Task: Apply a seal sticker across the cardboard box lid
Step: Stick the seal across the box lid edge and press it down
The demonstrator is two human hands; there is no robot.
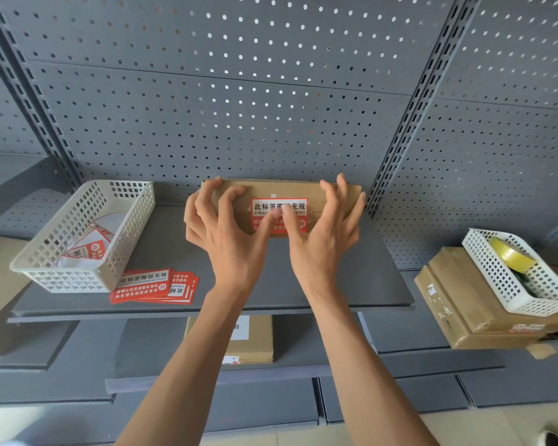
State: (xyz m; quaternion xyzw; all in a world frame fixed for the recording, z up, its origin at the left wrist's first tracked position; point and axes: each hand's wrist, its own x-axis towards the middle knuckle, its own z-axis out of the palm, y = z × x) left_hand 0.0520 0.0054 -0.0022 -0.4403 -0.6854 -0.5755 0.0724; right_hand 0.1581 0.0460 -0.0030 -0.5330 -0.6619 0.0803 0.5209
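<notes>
A flat brown cardboard box (303, 189) lies at the back of the grey shelf (335, 284), against the pegboard. A red and white seal sticker (273, 206) lies across its lid seam. My left hand (226, 230) rests on the box's left part, fingers spread on the lid, thumb pressing the sticker. My right hand (326, 226) rests on the right part, fingers spread, thumb also on the sticker. Both thumbs hide the sticker's middle.
A stack of spare red stickers (152, 286) lies at the shelf's front left, beside a white basket (45, 272) holding sticker backings. Right: stacked boxes (458, 304) carry a white basket (496, 278) with a yellow tape roll (509, 255). Another box (255, 339) sits on the lower shelf.
</notes>
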